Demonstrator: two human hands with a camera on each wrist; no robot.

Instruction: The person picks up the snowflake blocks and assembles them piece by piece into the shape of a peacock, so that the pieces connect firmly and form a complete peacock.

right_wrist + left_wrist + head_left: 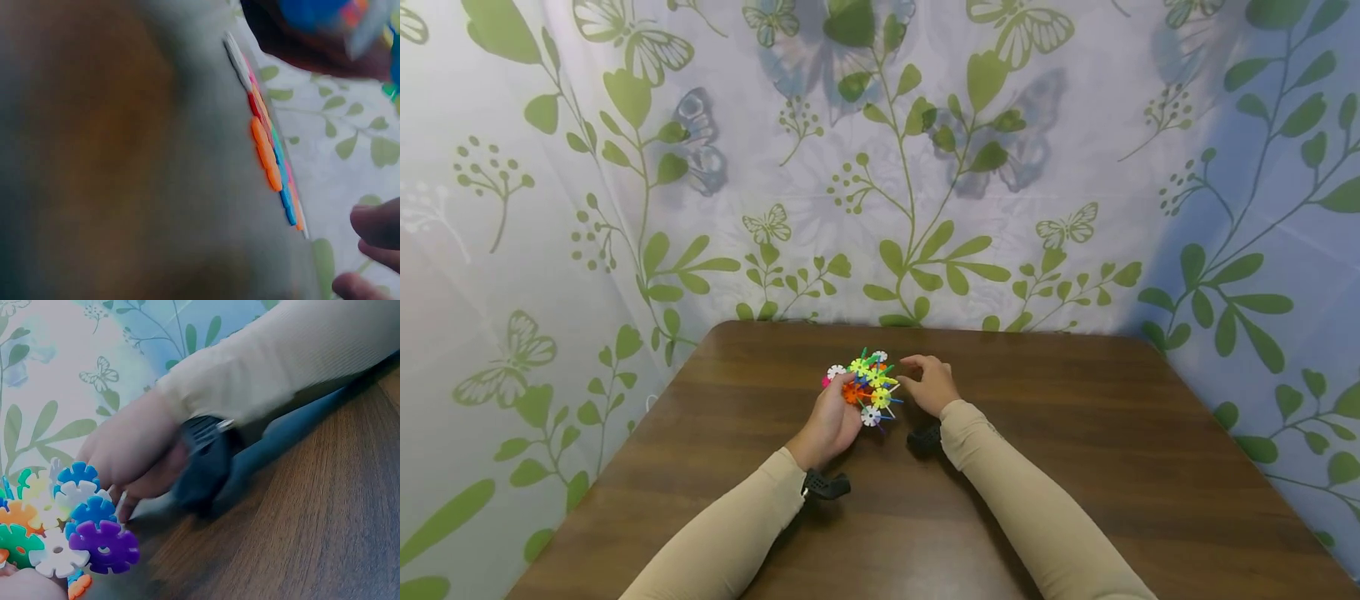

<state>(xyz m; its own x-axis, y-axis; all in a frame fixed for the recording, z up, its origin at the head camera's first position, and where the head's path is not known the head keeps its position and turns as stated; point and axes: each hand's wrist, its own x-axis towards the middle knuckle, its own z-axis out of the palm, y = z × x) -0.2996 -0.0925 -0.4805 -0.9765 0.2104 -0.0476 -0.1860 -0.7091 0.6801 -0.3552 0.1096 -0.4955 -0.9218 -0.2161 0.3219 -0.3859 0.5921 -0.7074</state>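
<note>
Tabletop with brown wood grain lies below both hands: the left hand grips the cluster of interlocking plastic discs, the right hand, loosely bent, seemingly holding nothing, is just beside it. Too strong squeezing could break this cluster apart; its purple disc is smooth, notched, flower-shaped.

The notched discs are coloured orange, yellow, green, white, blue, purple and pink; the tabletop is streaked with dark brown wood grain; the whitish backdrop is printed with green leaves and blue-grey butterflies; the sleeves are coloured plain beige, the wrist devices black
</note>
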